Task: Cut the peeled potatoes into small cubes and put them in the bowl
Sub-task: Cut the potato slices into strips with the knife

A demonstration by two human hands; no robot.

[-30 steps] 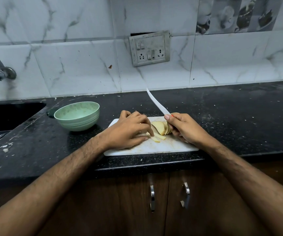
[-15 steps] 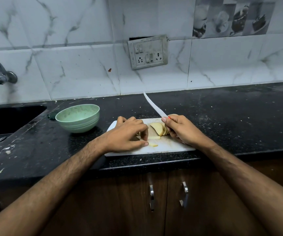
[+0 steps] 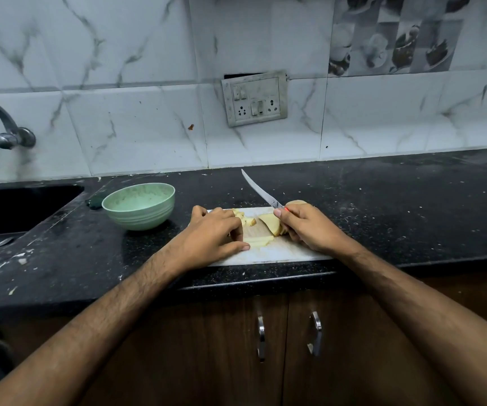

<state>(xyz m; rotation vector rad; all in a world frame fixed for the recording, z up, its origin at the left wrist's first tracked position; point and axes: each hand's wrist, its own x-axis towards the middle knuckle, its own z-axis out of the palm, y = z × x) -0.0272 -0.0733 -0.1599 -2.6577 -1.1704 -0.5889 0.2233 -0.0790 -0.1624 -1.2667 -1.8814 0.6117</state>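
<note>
– What lies nearest?

– Two dark brown wooden cabinet doors with curved metal handles (image 3: pixel 261 336), below both forearms. Above them runs the black speckled stone counter (image 3: pixel 412 218), its front edge just under the wrists.

– And the hands?

– The left hand (image 3: pixel 213 240) rests palm down on the white rectangular cutting board (image 3: pixel 280 253), fingers loosely curved, their tips touching pale yellow potato strips (image 3: pixel 258 241) that lie just right of its thumb. Whether it actually pinches them I cannot tell. The right hand (image 3: pixel 306 227) is clenched around the handle of a slim steel-bladed knife (image 3: pixel 258 189); a bit of red shows at its forefinger, and the blade angles up and away to the left, clear of the board.

– Where is the potato?

– On the board, between the two hands. A stack of leaning pale slices (image 3: pixel 271 224) sits right against the right hand's fingers. A few small cut pieces (image 3: pixel 246 219) lie just beyond the left hand's fingertips. A rounded piece of potato (image 3: pixel 296 203) peeks out behind the right hand's knuckles.

– The bowl?

– A pale green ribbed round bowl (image 3: pixel 138 206) stands on the counter left of the left hand, beyond it, off the board. No potato is visible inside.

– Further off?

– A dark sink (image 3: pixel 22 206) far left of the left hand, a curved metal tap (image 3: pixel 5 127) above it, and a grey switch-and-socket plate (image 3: pixel 254 98) on the white marbled wall tiles straight beyond the hands.
</note>
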